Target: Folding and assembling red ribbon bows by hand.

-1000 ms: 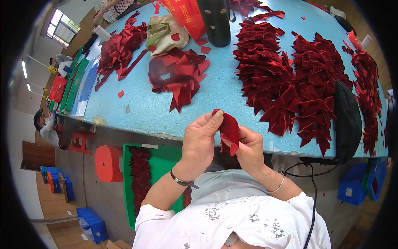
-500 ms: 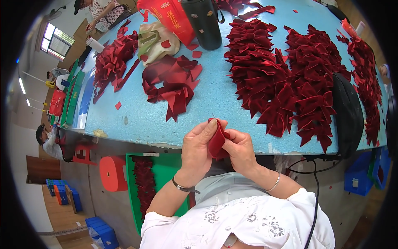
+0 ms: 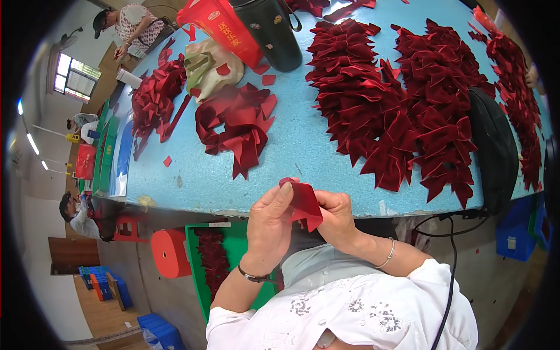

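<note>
A piece of red velvet ribbon (image 3: 304, 204) is held between both hands just off the table's near edge. My left hand (image 3: 268, 224) pinches its left side with the thumb on top. My right hand (image 3: 337, 220) grips the right side, its fingertips partly hidden behind the fabric. Beyond the hands lies a loose heap of cut ribbon strips (image 3: 236, 125), with another heap (image 3: 158, 96) farther left. Long rows of dark red bows (image 3: 356, 99) and more bows (image 3: 434, 111) cover the right part of the table.
A black tumbler (image 3: 271, 35), a red bag (image 3: 219, 26) and a cream cloth bag (image 3: 216, 67) stand at the back. A black pouch (image 3: 493, 151) lies at right. Below the blue table (image 3: 291, 140) are a green crate (image 3: 236, 245) holding bows and a red stool (image 3: 170, 252). Other people work at left.
The ribbon piece has gone from a folded loop to a more spread, turned shape with a pointed end hanging down. My hands have shifted slightly left and lower, and the view has tilted.
</note>
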`<action>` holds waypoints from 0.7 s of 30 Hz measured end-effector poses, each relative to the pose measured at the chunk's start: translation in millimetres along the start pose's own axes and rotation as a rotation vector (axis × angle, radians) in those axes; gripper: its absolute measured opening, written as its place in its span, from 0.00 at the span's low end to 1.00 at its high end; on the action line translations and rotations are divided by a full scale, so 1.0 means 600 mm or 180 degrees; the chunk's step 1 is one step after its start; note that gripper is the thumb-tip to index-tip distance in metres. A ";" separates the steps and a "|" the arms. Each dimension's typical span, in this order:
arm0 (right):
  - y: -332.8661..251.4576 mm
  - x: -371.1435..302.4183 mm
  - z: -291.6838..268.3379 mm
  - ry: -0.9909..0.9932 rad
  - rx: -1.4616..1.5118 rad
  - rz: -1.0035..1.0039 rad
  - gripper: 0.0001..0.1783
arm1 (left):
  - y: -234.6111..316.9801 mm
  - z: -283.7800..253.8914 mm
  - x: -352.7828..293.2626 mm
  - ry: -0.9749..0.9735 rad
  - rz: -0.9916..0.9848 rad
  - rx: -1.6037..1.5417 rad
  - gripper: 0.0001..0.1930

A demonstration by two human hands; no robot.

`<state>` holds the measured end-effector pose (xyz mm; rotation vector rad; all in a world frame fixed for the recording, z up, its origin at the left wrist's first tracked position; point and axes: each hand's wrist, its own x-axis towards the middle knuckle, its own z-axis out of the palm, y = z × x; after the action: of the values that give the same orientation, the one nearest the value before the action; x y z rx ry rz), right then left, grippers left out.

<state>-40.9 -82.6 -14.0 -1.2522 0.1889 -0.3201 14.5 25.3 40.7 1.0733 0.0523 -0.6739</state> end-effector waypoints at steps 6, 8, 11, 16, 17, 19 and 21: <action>-0.003 0.003 -0.005 -0.0081 0.0173 0.0102 0.08 | -0.006 -0.006 0.004 0.0112 0.0071 0.0341 0.10; -0.011 0.006 -0.007 -0.0268 0.0079 0.0119 0.08 | -0.001 -0.012 0.006 0.0073 0.0013 0.0451 0.09; -0.011 0.005 -0.006 -0.0340 0.0045 0.0140 0.07 | 0.006 -0.012 0.008 -0.0022 -0.0010 0.0398 0.09; -0.002 0.000 -0.009 -0.0298 -0.0889 -0.0770 0.05 | 0.039 -0.001 -0.004 -0.0436 -0.0117 0.0156 0.08; -0.003 0.000 -0.011 -0.0310 -0.0881 -0.0758 0.05 | 0.042 -0.003 -0.006 -0.0418 -0.0118 0.0154 0.08; -0.009 0.005 -0.021 -0.0411 -0.1313 -0.1510 0.08 | 0.045 -0.009 -0.012 -0.0969 0.0385 0.0545 0.06; -0.012 0.010 -0.023 -0.0485 -0.1507 -0.1858 0.10 | 0.052 -0.014 -0.021 -0.1204 0.0622 0.0737 0.05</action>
<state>-40.7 -99.0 -11.2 -1.7861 -0.2562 -0.7068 23.3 47.8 65.5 1.1377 -0.4610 -0.7062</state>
